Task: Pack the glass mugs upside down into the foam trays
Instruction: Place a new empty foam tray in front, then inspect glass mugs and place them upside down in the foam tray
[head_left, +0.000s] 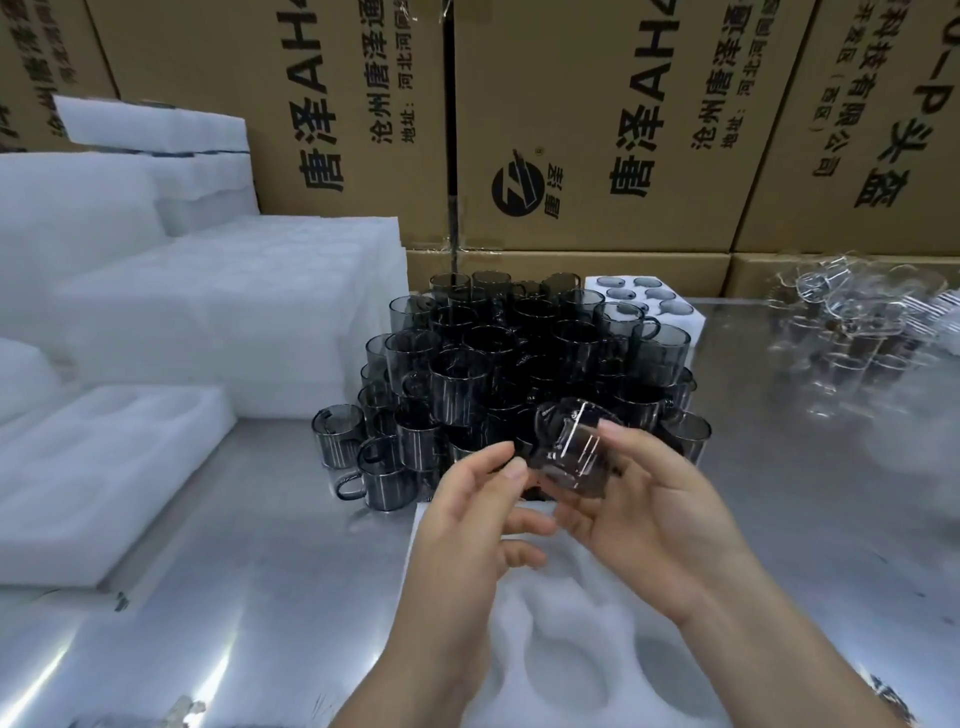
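A smoky grey glass mug (569, 449) is held tilted in the air above a white foam tray (561, 649) with round hollows, which lies on the steel table right in front of me. My right hand (660, 519) grips the mug from the right, thumb on top. My left hand (478, 514) touches its lower left side with thumb and fingertips. Behind the hands stands a dense cluster of grey glass mugs (519, 364), upright and stacked in layers.
Stacks of white foam trays (218, 312) fill the left, and one open tray (93, 473) lies at the near left. A foam tray with filled hollows (649, 301) sits behind the cluster. Clear glassware (857, 322) is piled at the right. Cardboard boxes (597, 130) wall the back.
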